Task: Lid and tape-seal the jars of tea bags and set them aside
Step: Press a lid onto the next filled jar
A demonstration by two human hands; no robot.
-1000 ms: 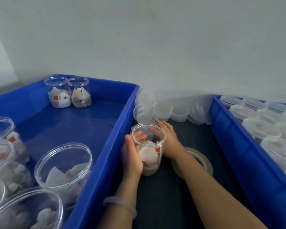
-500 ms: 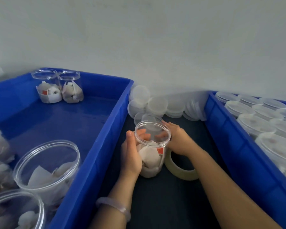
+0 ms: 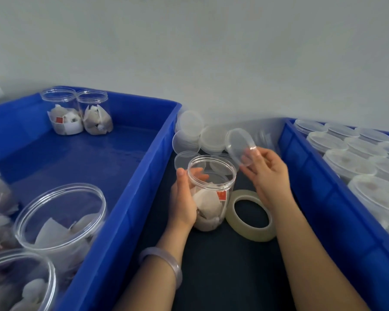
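A clear open jar [image 3: 212, 194] with tea bags in it stands on the dark surface between two blue crates. My left hand [image 3: 182, 198] grips its left side. My right hand [image 3: 267, 173] pinches a clear round lid [image 3: 239, 145], held tilted above and to the right of the jar's mouth. A roll of clear tape [image 3: 250, 215] lies flat against the jar's right side, under my right wrist. More loose lids [image 3: 195, 133] are piled behind the jar by the wall.
The left blue crate [image 3: 130, 198] holds several open jars of tea bags, two [image 3: 76, 111] at its far corner. The right blue crate [image 3: 319, 189] is packed with several lidded jars [image 3: 346, 158]. A white wall stands close behind.
My right hand left the jar, took a lid from the pile and raised it beside the jar's mouth. My left hand still holds the jar. The view has shifted down.
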